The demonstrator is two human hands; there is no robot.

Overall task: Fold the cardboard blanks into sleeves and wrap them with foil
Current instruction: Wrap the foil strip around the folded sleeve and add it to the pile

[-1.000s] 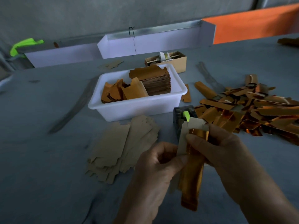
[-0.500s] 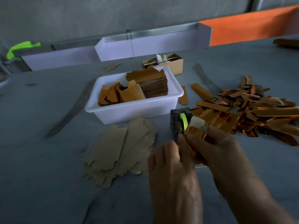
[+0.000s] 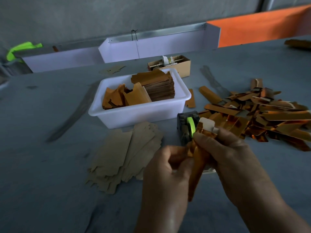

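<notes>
Head view, lower centre of the frame: your left hand (image 3: 165, 167) and right hand (image 3: 223, 153) both curl their fingers around one foil-wrapped cardboard sleeve (image 3: 197, 158), held above the tabletop (image 3: 42, 182) just in front of the tape dispenser (image 3: 186, 125).

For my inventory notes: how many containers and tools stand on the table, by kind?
White plastic tub: 1
Small cardboard box: 1
Tape dispenser with green roll: 1
Total: 3
</notes>
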